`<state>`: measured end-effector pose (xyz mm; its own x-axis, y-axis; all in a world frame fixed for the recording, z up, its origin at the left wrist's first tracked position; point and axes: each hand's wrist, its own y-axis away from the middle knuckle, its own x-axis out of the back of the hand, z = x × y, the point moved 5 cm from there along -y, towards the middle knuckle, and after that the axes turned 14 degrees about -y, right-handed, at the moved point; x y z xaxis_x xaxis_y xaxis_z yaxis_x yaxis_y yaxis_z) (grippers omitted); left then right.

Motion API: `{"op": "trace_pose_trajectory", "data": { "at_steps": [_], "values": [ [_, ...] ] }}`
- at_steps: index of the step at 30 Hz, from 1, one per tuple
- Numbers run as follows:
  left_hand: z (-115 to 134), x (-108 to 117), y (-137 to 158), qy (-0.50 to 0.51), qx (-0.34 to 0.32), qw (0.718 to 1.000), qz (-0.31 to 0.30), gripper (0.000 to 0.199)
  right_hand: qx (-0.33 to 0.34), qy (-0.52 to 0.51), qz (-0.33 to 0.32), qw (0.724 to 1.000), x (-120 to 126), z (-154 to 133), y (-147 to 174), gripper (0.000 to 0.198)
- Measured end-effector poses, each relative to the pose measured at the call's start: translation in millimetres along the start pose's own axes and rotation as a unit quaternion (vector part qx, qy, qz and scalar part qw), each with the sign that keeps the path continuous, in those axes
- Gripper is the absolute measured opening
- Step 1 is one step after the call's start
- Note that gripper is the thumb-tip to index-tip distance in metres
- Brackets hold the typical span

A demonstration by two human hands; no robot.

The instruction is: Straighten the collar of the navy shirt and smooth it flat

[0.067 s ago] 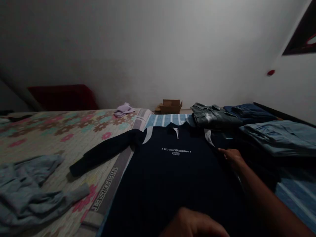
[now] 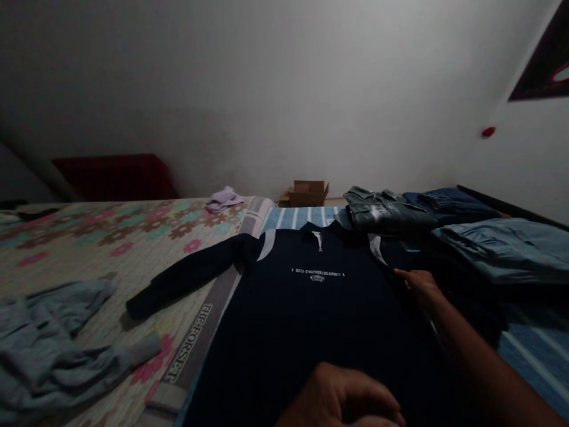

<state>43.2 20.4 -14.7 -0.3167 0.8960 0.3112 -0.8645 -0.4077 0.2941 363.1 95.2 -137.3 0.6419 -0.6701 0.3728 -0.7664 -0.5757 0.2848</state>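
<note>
A dark navy long-sleeved shirt (image 2: pixel 306 314) with a zip collar, white shoulder panels and chest lettering lies spread front up. Its left-hand sleeve stretches out across the floral sheet. My right hand (image 2: pixel 420 284) reaches in from the right and pinches the shirt's side edge just below the armpit. My left hand (image 2: pixel 340 394) is low in the middle, above the lower front of the shirt. Its fingers curl towards the thumb; what they hold, if anything, is hidden. The other sleeve is hard to make out among dark cloth.
A crumpled grey garment (image 2: pixel 57 344) lies at left on the floral sheet (image 2: pixel 155 228). Folded grey clothing (image 2: pixel 386 207), dark blue jeans (image 2: pixel 448 201) and light blue jeans (image 2: pixel 511 246) are stacked at right. Behind are a lilac cloth (image 2: pixel 223 199) and a cardboard box (image 2: pixel 309 194).
My left hand has come slightly further up into view over the shirt. My right hand keeps its hold at the shirt's side.
</note>
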Motion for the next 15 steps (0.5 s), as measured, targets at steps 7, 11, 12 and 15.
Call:
{"op": "trace_pose_trajectory", "data": {
  "at_steps": [7, 11, 12, 15],
  "values": [
    [-18.8, 73.6, -28.9, -0.111, -0.012, 0.987, 0.114, 0.030, 0.060, 0.176, 0.002, 0.983, 8.4, -16.4, 15.8, 0.034],
    [-36.9, 135.1, -74.1, -0.189, 0.010, 0.966, 0.174, 0.030, 0.165, 0.368, 0.002, 0.915, -12.7, -51.1, 42.9, 0.037],
    [-41.8, 150.7, -86.9, -0.205, 0.023, 0.960, 0.191, 0.030, 0.181, 0.384, -0.003, 0.905, -21.5, -60.2, 48.7, 0.037],
    [-55.6, 195.9, -122.1, -0.257, 0.080, 0.925, 0.268, 0.025, 0.224, 0.397, -0.033, 0.889, -54.1, -86.2, 57.5, 0.035]
  ]
}}
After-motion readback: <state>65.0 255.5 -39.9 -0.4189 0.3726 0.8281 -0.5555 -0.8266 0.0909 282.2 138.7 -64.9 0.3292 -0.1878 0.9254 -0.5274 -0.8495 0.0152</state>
